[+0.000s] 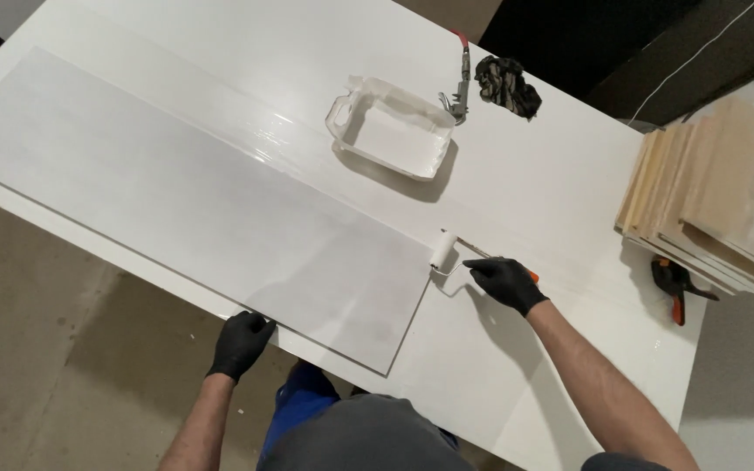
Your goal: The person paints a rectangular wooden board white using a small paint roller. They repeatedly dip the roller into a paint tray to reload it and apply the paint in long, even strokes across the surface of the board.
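Observation:
My right hand, in a black glove, grips the orange handle of a small white paint roller. The roller head rests at the right end of a long white painted panel lying on a large white table. My left hand, also gloved in black, presses on the near edge of the panel with fingers curled over it.
A white paint tray sits past the panel, with a red-handled clamp and a dark rag beside it. A stack of light wooden boards lies at the right, an orange and black clamp under its edge. Concrete floor at left.

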